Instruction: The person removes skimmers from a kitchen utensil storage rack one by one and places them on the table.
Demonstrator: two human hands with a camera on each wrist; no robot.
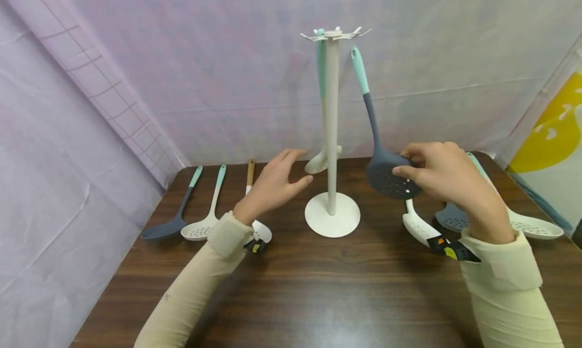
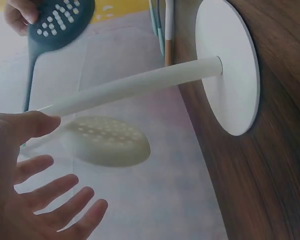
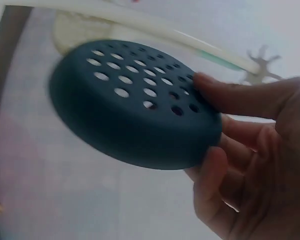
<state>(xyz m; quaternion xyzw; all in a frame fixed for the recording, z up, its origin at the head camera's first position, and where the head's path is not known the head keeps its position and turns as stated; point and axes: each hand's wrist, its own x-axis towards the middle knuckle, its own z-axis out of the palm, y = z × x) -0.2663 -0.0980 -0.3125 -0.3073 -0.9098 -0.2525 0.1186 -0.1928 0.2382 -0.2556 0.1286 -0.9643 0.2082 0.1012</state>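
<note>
My right hand [image 1: 447,179] pinches the rim of a dark blue-grey skimmer [image 1: 384,175] between thumb and fingers. The skimmer's mint handle points up, its tip just below and right of the hooks on a white utensil stand [image 1: 333,131]. A cream skimmer [image 2: 107,142] with a mint handle hangs behind the stand's pole. To the left of the pole, my left hand [image 1: 275,184] is held in the air with its fingers spread and nothing in them. In the right wrist view, the thumb lies on the perforated face of the dark skimmer [image 3: 135,110].
On the left of the wooden table [image 1: 318,297] lie a dark skimmer [image 1: 165,229], a white skimmer [image 1: 197,230] and a wooden-handled white utensil [image 1: 262,232]. On the right are a white utensil [image 1: 416,226], a dark skimmer [image 1: 451,217] and a white skimmer [image 1: 534,226]. Pale cloth hangs behind.
</note>
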